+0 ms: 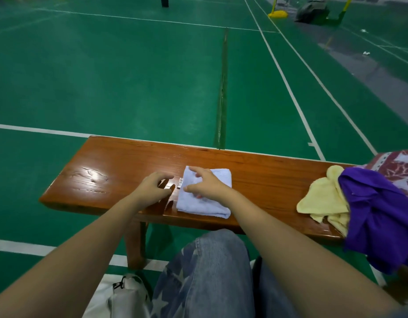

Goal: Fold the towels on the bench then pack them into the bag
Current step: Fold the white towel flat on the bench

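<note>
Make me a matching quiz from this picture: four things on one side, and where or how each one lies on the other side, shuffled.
Things:
1. blue towel
2. yellow towel
3. purple cloth
4. white bag

Places or states:
A. down on the floor
B. hanging over the bench at its near edge
C. folded, under the right hand
D. rumpled, not folded, on the bench

Pairs: 1-C, 2-D, 3-B, 4-A

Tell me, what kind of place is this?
Probably an indoor sports hall, maybe a badminton court: a green floor painted with white lines, a yellow post base far off, and a wooden bench.
</note>
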{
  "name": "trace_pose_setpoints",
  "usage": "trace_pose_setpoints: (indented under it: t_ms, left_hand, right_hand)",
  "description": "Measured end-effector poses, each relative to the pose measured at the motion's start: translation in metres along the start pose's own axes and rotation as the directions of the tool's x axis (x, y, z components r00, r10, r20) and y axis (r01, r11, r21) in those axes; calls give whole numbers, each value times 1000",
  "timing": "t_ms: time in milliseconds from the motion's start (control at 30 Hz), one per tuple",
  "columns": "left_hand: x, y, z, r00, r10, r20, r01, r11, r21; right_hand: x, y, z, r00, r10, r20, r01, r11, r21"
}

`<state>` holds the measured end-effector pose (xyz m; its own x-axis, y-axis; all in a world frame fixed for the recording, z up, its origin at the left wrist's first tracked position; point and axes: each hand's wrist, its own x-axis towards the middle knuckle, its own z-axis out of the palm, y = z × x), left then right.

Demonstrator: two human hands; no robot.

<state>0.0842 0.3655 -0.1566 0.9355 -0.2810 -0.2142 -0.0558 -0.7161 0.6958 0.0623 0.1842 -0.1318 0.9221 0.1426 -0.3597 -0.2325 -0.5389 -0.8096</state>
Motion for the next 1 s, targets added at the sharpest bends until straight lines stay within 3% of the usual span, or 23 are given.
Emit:
trace_pose_setpoints:
  t_ms: [133,300,367,467,600,1000]
  left_hand:
    - [0,13,11,1000,-7,-29,5,996,-93]
    - [-3,28,26,989,144,22,-145,983,110]
    - [-5,32,34,985,154,78,-164,975,151]
    - [-8,33,44,996,74,42,-79,991,112]
    - [-10,34,48,1000,-8,10,8,999,43]
    - [-10,38,51,993,118,-5,-118,993,28]
  right_hand:
    - [-12,23,-25,982,-26,-186,9,996,-89]
    - [-39,57,-41,984,-34,-175,-37,921,-388]
    - [-45,66,-38,979,-3,-202,-73,926,-371]
    - [-48,68,-35,963,36,-268,-105,963,-248]
    - [-44,63,-29,985,22,-170,-58,976,-211]
    - [-37,62,-24,979,-16,-203,-17,987,-159]
